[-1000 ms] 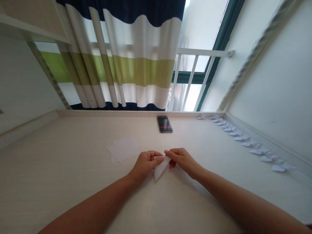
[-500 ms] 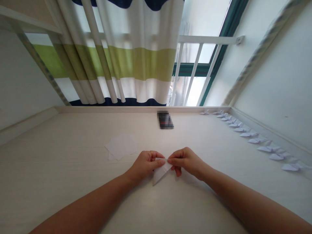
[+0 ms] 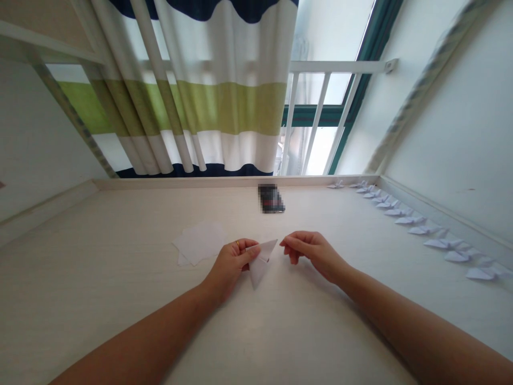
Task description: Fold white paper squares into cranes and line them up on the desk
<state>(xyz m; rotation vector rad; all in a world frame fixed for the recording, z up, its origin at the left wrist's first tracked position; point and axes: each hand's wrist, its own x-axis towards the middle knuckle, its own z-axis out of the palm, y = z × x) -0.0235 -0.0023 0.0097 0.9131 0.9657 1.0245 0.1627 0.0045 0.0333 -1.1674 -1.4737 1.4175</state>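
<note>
A small folded white paper (image 3: 260,267) with pointed corners is pinched between the thumb and fingers of my left hand (image 3: 234,259), which wears a ring. Just right of the paper's upper tip, my right hand (image 3: 310,248) has its fingers curled and pressed together, with nothing seen in them and a small gap to the paper. Several flat white sheets (image 3: 202,240) lie overlapping on the white surface (image 3: 120,294), beyond my left hand.
A dark, pixelated object (image 3: 271,199) lies near the far edge. Folded paper cranes (image 3: 411,220) line the right side, with another crane (image 3: 335,185) at the back. Behind the raised far rim (image 3: 192,183) are a curtain (image 3: 228,107) and white railing (image 3: 336,67).
My right hand has let go of the paper and moved slightly right and up. My left hand has shifted up and left, turning the paper so its tip points up and right.
</note>
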